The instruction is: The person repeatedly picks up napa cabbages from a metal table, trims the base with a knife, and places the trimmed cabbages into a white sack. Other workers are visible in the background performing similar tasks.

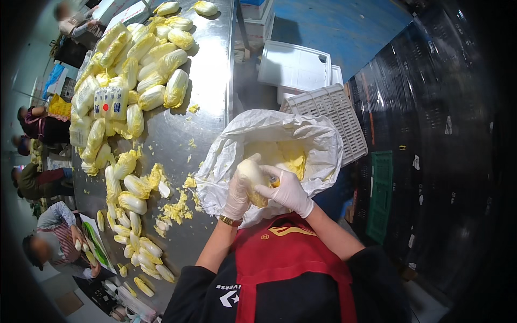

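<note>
My left hand (235, 198), in a white glove, holds a small, pale napa cabbage (247, 171) above the open mouth of a white woven sack (226, 141). My right hand (288, 191), gloved too, is closed around a small orange-and-grey tool (275, 181). Most of that tool is hidden by the fingers, so its kind is unclear. The right thumb reaches to the cabbage's side. Inside the sack lie loose yellow cabbage leaves (294, 159).
On the steel table (210, 76) to the left lies a large heap of napa cabbages (151, 68), with smaller ones (141, 250) nearer and leaf scraps (177, 208) between. A white plastic crate (343, 121) and foam lids (295, 64) stand beyond the sack. Co-workers (56, 238) stand across the table.
</note>
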Demonstrator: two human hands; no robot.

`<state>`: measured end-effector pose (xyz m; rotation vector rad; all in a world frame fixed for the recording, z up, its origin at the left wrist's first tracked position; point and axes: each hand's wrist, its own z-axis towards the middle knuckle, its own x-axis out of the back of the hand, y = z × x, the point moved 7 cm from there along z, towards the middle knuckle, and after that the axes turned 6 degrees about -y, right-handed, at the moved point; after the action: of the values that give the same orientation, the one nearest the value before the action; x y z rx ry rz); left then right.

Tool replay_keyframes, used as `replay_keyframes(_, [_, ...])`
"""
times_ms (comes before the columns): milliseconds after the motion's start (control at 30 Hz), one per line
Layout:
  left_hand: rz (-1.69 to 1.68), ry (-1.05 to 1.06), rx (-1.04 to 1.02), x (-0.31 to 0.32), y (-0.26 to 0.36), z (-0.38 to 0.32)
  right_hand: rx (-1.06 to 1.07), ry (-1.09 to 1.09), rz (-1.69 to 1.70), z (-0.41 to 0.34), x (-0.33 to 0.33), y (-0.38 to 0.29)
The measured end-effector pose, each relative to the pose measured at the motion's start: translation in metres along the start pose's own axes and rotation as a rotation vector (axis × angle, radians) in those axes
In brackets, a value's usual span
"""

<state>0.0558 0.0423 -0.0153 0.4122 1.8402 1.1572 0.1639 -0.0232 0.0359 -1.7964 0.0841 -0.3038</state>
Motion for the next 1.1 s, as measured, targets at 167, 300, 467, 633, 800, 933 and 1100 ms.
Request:
replay_keyframes(167, [-0.018, 0.053, 0.003, 0.000, -0.001, -0.006, -0.068, 0.039, 0.035, -0.005, -0.004, 0.017])
replay_keyframes(300, [-0.342, 0.089, -0.001, 0.021, -0.020, -0.009, 0.050, 0.255, -0.067, -0.006, 0.004, 0.029])
replay_keyframes(467, [-0.462, 0.147, -0.011, 0.032, 0.002, -0.011, -0.231, 0.278, 0.019, -0.015, 0.045, 0.103])
replay_keyframes(633, [0.098, 0.295, -0.054, 0.020, 0.013, -0.008, 0.105, 0.090, -0.140, -0.005, 0.001, 0.021])
replay_keyframes(800, [0.061, 0.219, -0.019, 0.026, 0.007, -0.009, -0.141, 0.145, 0.256, 0.001, -0.008, 0.033])
replay_keyframes(933, [-0.218, 0.072, 0.155, 0.008, 0.003, -0.004, -0.238, -0.057, 0.338, -0.001, -0.011, 0.019])
replay_keyframes(1100, [-0.246, -0.040, 0.110, -0.008, -0.001, -0.002, 0.026, 0.054, -0.033, 0.004, -0.010, 0.000])
